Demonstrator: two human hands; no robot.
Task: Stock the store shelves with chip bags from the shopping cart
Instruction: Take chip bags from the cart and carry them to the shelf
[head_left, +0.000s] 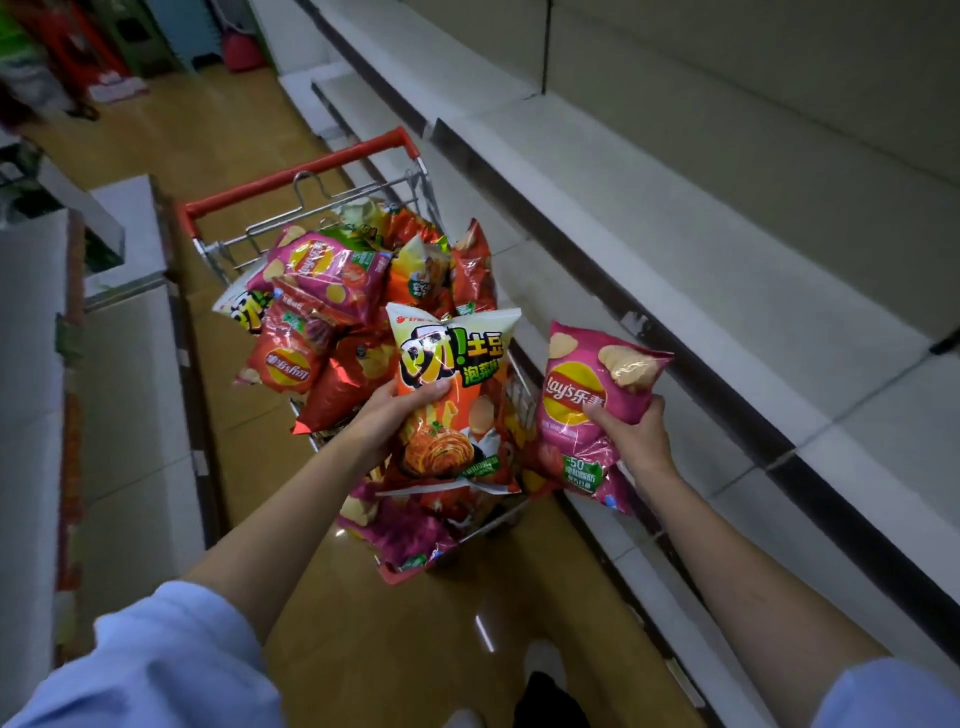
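Note:
A wire shopping cart (415, 195) with a red handle stands in the aisle, heaped with several pink, orange and red chip bags (332, 275). Over the cart, my left hand (400, 410) grips an orange and white chip bag (457, 364) by its left edge, thumb across the front. My right hand (631, 431) holds a pink Lay's bag (582, 410) by its right side, just right of the cart and above the lowest shelf edge. Both bags are upright and clear of the heap.
Bare white store shelves (701, 270) run along the right in several tiers. A low white fixture (124, 364) lines the left side. The tan floor (208, 135) stretches ahead, with red and green goods at the far end. My shoe (545, 660) shows at the bottom.

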